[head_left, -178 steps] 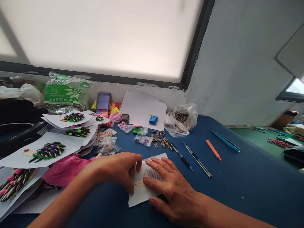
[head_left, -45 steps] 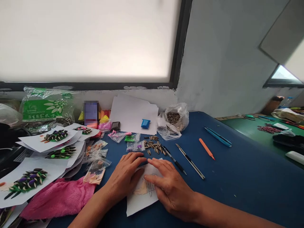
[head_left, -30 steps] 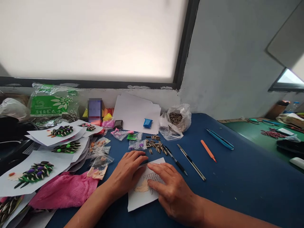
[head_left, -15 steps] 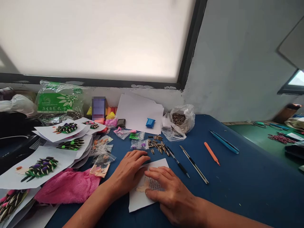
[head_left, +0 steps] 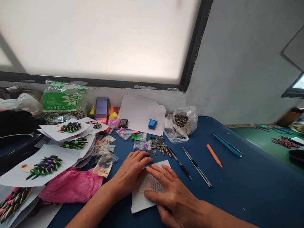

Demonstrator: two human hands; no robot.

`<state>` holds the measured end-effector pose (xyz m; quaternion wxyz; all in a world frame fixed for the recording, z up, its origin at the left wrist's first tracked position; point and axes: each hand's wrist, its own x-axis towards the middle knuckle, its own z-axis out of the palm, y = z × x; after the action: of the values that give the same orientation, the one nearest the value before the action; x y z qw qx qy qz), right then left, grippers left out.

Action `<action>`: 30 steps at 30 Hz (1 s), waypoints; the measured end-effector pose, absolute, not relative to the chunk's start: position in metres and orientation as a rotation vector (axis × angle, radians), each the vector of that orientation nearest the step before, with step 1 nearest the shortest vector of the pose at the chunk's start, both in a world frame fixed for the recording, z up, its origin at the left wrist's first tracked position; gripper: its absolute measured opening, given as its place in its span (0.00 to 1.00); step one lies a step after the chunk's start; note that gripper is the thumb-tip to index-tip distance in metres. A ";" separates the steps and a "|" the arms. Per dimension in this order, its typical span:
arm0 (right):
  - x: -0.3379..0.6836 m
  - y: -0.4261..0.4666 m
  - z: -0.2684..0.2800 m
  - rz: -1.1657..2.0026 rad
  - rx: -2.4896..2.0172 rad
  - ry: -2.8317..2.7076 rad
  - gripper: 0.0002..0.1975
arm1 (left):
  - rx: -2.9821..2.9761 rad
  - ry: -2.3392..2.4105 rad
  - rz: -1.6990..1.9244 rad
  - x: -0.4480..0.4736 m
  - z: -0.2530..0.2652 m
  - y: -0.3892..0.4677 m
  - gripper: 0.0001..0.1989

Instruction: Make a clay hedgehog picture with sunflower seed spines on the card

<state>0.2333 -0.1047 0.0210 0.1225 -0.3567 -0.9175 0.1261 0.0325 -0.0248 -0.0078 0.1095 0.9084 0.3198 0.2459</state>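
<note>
L grip (head_left: pixel 131 172): palm down over upper L part of paper, w/ fingers close together & loosely bent; hidden underneath, so can't tell if pinching anything.
R grip (head_left: pixel 172 190): spread across R half of paper, w/ thumb well apart from fingers; not closed round anything.
Paper (head_left: pixel 140 204): flat on blue surface (head_left: pixel 239 193), under both grips, turned slightly askew.
Clay patch (head_left: pixel 143 189): peach, thin, on paper betw. grips, at R thumb tip; too small to tell if pressed.
Drawing (head_left: pixel 155 184): dark lines on paper, R of clay, partly covered by R grip.
Black pen (head_left: pixel 180 163): just beyond & R of R grip's fingers, tip toward near side.
Silver tool (head_left: pixel 197 168): slim, next one R of pen, about parallel.
Orange marker (head_left: pixel 215 156): farther R of R grip, cap-like tip nearest.
Seeds (head_left: pixel 161 147): striped, loose pile beyond both grips, near far end of pen.
Clear bag (head_left: pixel 193 119): w/ more seeds inside, beyond pile.
Blue packet (head_left: pixel 152 123): on white sheets (head_left: pixel 140 110), well beyond grips.
Pink cloth (head_left: pixel 73 186): L of L grip, crumpled, beside forearm.
Seed pictures (head_left: pixel 70 155): stacked farther L, w/ seeds & coloured clay on white paper.
</note>
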 end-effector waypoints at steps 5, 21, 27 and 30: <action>0.229 -0.106 0.022 0.347 -1.023 -2.674 0.20 | 2.667 0.941 0.713 0.033 -0.007 -0.025 0.16; 0.240 -0.111 0.015 0.090 -1.006 -2.530 0.16 | 2.713 0.954 0.728 0.033 -0.009 -0.024 0.12; 0.237 -0.109 0.012 0.117 -0.992 -2.626 0.17 | 2.699 0.956 0.740 0.032 -0.012 -0.024 0.13; 0.238 -0.110 0.011 0.117 -0.998 -2.637 0.17 | 2.699 0.960 0.751 0.032 -0.012 -0.024 0.13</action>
<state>0.2381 -0.1100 0.0113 0.1591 -0.3491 -0.9226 0.0408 0.0322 -0.0242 -0.0118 0.0898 0.9077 0.3228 0.2526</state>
